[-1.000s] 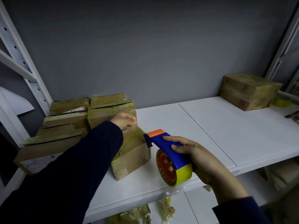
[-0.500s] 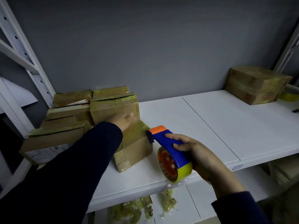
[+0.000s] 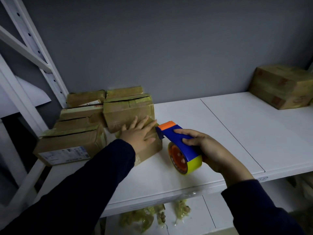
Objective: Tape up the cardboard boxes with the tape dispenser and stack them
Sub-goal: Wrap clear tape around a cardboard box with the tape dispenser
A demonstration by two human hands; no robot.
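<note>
A small cardboard box lies tilted on the white shelf, leaning against a taped box behind it. My left hand rests flat on the small box's top with fingers spread. My right hand grips a blue tape dispenser with an orange blade end and a yellow tape roll. The dispenser's orange end sits right beside the small box's right edge. Several more cardboard boxes are piled at the left.
Two stacked taped boxes stand at the shelf's far right. White rack posts rise on the left. Crumpled yellowish tape scraps lie on the lower shelf. A grey wall closes the back.
My left hand came down from the taller box onto the small tilted box and flattened out. The dispenser in my right hand edged closer to that box.
</note>
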